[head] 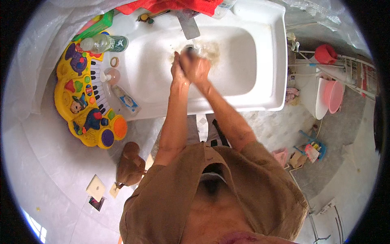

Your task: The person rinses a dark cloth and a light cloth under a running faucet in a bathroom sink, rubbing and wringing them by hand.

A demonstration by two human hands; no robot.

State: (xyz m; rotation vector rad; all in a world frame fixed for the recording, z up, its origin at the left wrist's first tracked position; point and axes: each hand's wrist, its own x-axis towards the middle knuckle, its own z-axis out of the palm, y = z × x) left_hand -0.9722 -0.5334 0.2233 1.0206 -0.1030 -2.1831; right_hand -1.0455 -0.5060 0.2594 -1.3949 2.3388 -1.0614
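Over the bowl of the white sink point(240, 61), my left hand point(178, 70) and my right hand point(199, 68) press together. The fingers of the right hand lie across the left, blurred. Past the fingertips is a small dark patch; whether it is the drain or something held cannot be told. A flat grey faucet point(189, 26) reaches out just beyond the hands. Brownish stains mark the sink's bottom around them.
Left of the bowl lie a pump bottle point(113, 76), a tape roll point(115, 62), a plastic packet point(126, 100), a plastic bottle point(103, 43) and a yellow toy keyboard point(65, 94). A red cloth point(173, 5) hangs behind the faucet. Pink basin point(333, 97) at right.
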